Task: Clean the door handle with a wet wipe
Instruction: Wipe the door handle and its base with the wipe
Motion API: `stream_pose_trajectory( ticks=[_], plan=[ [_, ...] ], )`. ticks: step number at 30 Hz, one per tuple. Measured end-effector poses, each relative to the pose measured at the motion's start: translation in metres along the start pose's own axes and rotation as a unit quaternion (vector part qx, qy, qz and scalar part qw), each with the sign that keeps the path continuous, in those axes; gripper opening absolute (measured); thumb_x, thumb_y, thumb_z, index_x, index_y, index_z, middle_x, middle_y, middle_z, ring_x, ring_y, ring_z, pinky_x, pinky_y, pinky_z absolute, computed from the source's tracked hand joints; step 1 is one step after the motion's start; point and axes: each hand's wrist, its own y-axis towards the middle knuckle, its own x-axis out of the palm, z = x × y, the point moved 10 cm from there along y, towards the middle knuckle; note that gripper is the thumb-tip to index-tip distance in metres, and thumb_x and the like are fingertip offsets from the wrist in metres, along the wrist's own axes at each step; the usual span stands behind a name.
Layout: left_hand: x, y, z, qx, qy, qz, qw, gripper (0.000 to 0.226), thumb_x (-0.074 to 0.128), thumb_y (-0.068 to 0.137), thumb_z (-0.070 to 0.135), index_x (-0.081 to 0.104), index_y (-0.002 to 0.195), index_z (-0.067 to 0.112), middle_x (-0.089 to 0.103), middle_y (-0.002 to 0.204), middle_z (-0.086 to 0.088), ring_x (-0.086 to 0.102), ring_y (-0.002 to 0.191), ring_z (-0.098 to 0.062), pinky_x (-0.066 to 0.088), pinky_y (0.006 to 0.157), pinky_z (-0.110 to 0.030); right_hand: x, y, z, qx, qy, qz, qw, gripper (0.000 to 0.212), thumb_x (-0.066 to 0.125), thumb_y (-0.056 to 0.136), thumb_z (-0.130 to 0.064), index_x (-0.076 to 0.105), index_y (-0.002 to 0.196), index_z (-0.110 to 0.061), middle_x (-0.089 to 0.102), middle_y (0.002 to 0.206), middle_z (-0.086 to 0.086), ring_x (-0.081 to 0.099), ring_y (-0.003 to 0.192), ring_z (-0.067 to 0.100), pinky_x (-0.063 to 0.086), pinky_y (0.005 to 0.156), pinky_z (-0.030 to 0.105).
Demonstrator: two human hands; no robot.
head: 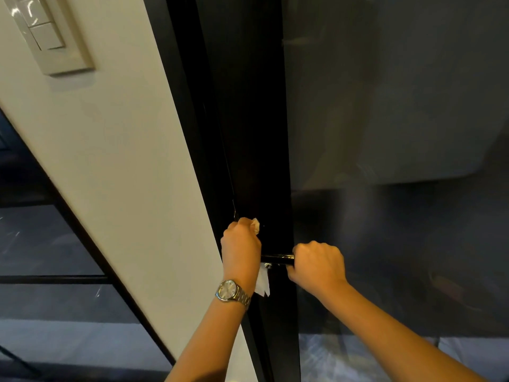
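Door handle is seen as a glossy black horizontal bar, set low on the black frame of a dark glass door. Only a short stretch of it is exposed between the two hands, and a pale highlight is caught along it. To the left of the door a cream wall is shown, on which a beige switch plate is mounted near the top. The bar's outer end is gripped by the right hand, the fingers curled round it. The inner end, by the frame, is covered by the left hand, whose fingers are closed on a white wet wipe. The wipe is bunched above the knuckles and hangs loose below the palm. A steel wristwatch is worn on the left wrist.
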Motion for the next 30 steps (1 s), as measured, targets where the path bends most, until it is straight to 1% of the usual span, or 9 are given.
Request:
stream_pose_trajectory(
  ticks=[4,7,12,16,21,23,25,27,30],
  plan=[
    [-0.015,0.014,0.011,0.046,0.005,-0.007,0.999,0.022,0.053,0.091,0.014,0.061,0.096,-0.006,0.064,0.093,-0.022,0.062,0.085,-0.034,0.048,0.074,-0.035,0.000,-0.001,0.002,0.003,0.009,-0.004,1.000,0.027,0.050,0.090,-0.038,0.063,0.095,-0.016,0.056,0.077,0.001,0.064,0.082,0.022,0.029,0.049,0.025],
    [-0.006,0.013,0.007,0.069,0.042,-0.045,0.996,0.016,0.052,0.091,0.007,0.061,0.095,-0.006,0.062,0.093,-0.023,0.062,0.085,-0.036,0.047,0.074,-0.036,-0.001,-0.001,0.002,0.004,0.008,0.000,1.000,0.027,0.049,0.090,-0.039,0.064,0.095,-0.017,0.049,0.074,-0.003,0.062,0.077,0.020,0.024,0.045,0.023],
    [0.026,-0.009,-0.020,0.016,0.041,-0.091,0.995,0.018,0.045,0.094,0.007,0.058,0.100,-0.004,0.061,0.099,-0.021,0.061,0.088,-0.033,0.048,0.077,-0.033,0.000,-0.001,0.001,0.003,0.005,0.010,1.000,0.026,0.048,0.091,-0.037,0.063,0.095,-0.017,0.049,0.074,-0.003,0.046,0.065,0.015,0.022,0.043,0.021],
    [0.021,-0.006,-0.024,0.013,0.022,-0.060,0.998,0.019,0.045,0.094,0.008,0.057,0.103,-0.004,0.062,0.100,-0.022,0.062,0.088,-0.034,0.047,0.073,-0.031,0.002,0.000,0.001,0.000,0.003,0.003,1.000,0.026,0.047,0.092,-0.037,0.063,0.097,-0.017,0.046,0.071,-0.004,0.045,0.065,0.015,0.021,0.043,0.021],
    [-0.002,0.000,-0.011,0.044,0.002,0.016,0.999,0.018,0.049,0.092,0.007,0.061,0.099,-0.005,0.064,0.092,-0.021,0.063,0.080,-0.034,0.041,0.065,-0.026,0.004,0.001,0.002,0.005,-0.005,-0.008,1.000,0.026,0.047,0.091,-0.037,0.063,0.094,-0.017,0.032,0.057,-0.007,0.045,0.064,0.017,0.020,0.043,0.022],
    [-0.009,0.006,0.003,0.071,-0.027,0.036,0.996,0.017,0.054,0.090,0.008,0.065,0.096,-0.004,0.065,0.091,-0.018,0.063,0.080,-0.030,0.040,0.066,-0.021,0.002,0.001,0.003,0.007,-0.008,-0.006,1.000,0.026,0.048,0.090,-0.037,0.064,0.093,-0.016,0.042,0.061,-0.005,0.053,0.067,0.021,0.020,0.043,0.024],
    [-0.008,0.008,0.018,0.097,-0.042,0.030,0.994,0.017,0.057,0.089,0.011,0.068,0.094,-0.001,0.065,0.093,-0.015,0.063,0.080,-0.025,0.038,0.066,-0.013,0.000,0.001,0.002,0.007,-0.010,-0.001,1.000,0.027,0.049,0.089,-0.038,0.064,0.093,-0.016,0.061,0.077,0.001,0.063,0.078,0.024,0.024,0.045,0.025],
    [-0.003,0.005,0.030,0.129,-0.043,0.020,0.990,0.015,0.060,0.087,0.012,0.069,0.092,0.001,0.066,0.092,-0.012,0.062,0.080,-0.021,0.035,0.066,-0.005,-0.001,0.001,0.001,0.005,-0.008,0.005,1.000,0.027,0.050,0.089,-0.038,0.064,0.093,-0.017,0.067,0.090,0.003,0.064,0.083,0.024,0.032,0.052,0.026],
    [0.011,-0.011,0.038,0.180,-0.015,-0.016,0.983,0.013,0.065,0.083,0.011,0.070,0.091,0.003,0.066,0.095,-0.011,0.064,0.083,-0.020,0.041,0.075,-0.012,0.001,0.000,0.000,-0.001,-0.005,-0.003,1.000,0.026,0.050,0.089,-0.038,0.064,0.096,-0.017,0.067,0.093,0.004,0.064,0.085,0.024,0.036,0.058,0.029]
  ],
)
